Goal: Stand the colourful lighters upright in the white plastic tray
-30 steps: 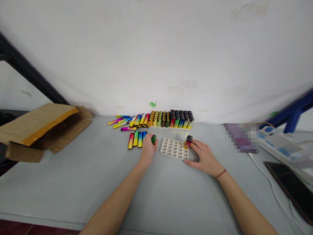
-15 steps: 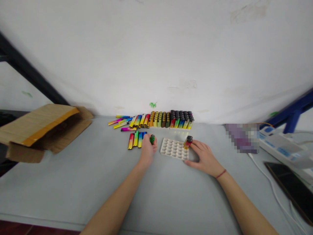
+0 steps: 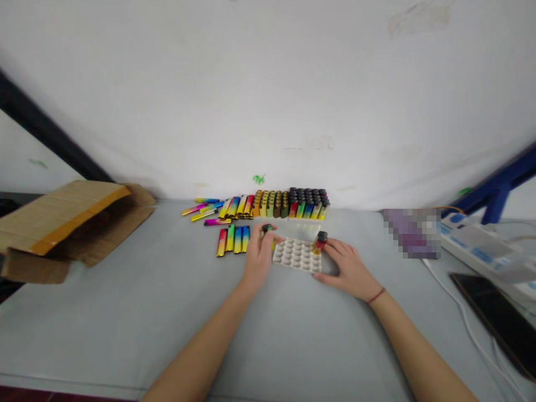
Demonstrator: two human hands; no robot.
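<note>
My left hand (image 3: 258,255) is closed on a green lighter (image 3: 268,229), held upright at the far left corner of a white tray with rows of sockets (image 3: 296,255). My right hand (image 3: 347,267) rests on the tray's right side, fingers pinching a red and yellow lighter (image 3: 320,242) that stands at the tray's far right corner. Three rainbow lighters (image 3: 233,239) lie flat just left of my left hand.
Against the wall stand packed upright lighters (image 3: 299,203), with loose ones (image 3: 209,209) lying to their left. An open cardboard box (image 3: 62,223) lies on its side at far left. At right are a white power strip (image 3: 481,248), cables and a dark phone (image 3: 494,312).
My left hand has carried the green lighter rightwards from beside the flat lighters to the tray's far left corner. My right hand and its lighter have stayed put.
</note>
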